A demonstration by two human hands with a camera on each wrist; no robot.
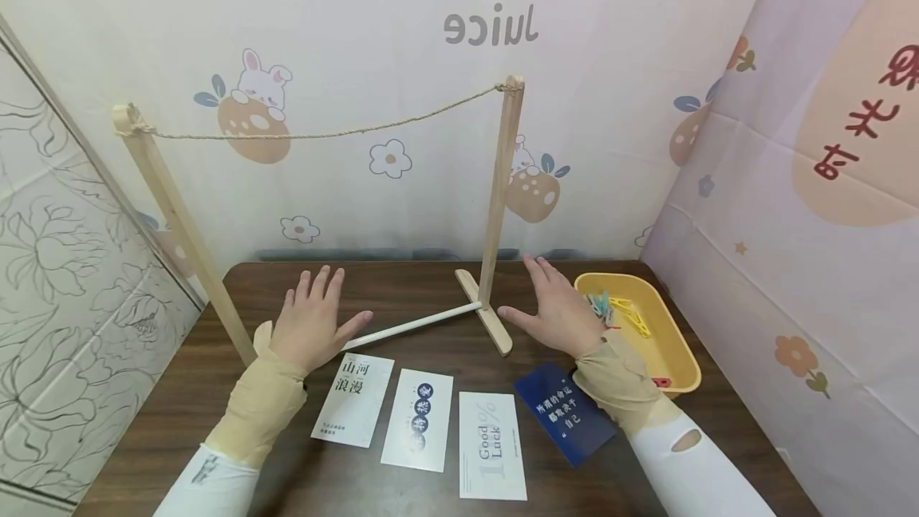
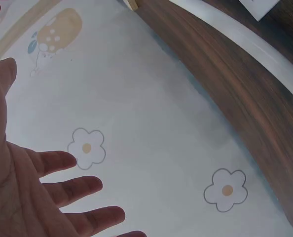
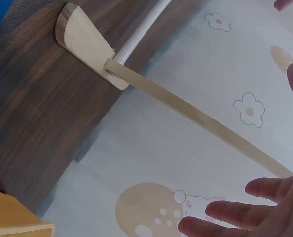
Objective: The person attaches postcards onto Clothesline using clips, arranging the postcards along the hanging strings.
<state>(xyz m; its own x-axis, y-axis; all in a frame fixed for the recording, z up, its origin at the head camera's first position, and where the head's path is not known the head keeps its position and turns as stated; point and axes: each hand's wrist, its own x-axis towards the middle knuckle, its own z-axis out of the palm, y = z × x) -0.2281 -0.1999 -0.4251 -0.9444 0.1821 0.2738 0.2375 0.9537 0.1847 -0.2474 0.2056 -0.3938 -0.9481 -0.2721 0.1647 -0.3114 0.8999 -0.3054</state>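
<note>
My left hand (image 1: 309,329) hovers over the left part of the table with its fingers spread, holding nothing. The right hand (image 1: 556,309) is spread too, between the rack's right post (image 1: 500,198) and the yellow basket (image 1: 678,349). In both wrist views the palms are bare. A twine line (image 1: 345,133) sags between the right post and the left post (image 1: 187,222). Several cards lie in a row in front of the hands: a white card (image 1: 352,401), another white card (image 1: 418,421), a "Good Luck" card (image 1: 492,445) and a dark blue card (image 1: 563,413), close to my right wrist.
Small clothespins (image 1: 630,316), yellow and bluish, lie inside the basket. A white rod (image 1: 416,324) runs low between the posts to the wooden foot (image 1: 495,329). Behind the brown table (image 1: 287,493) hangs a printed cloth (image 1: 402,38); more cloth stands on both sides.
</note>
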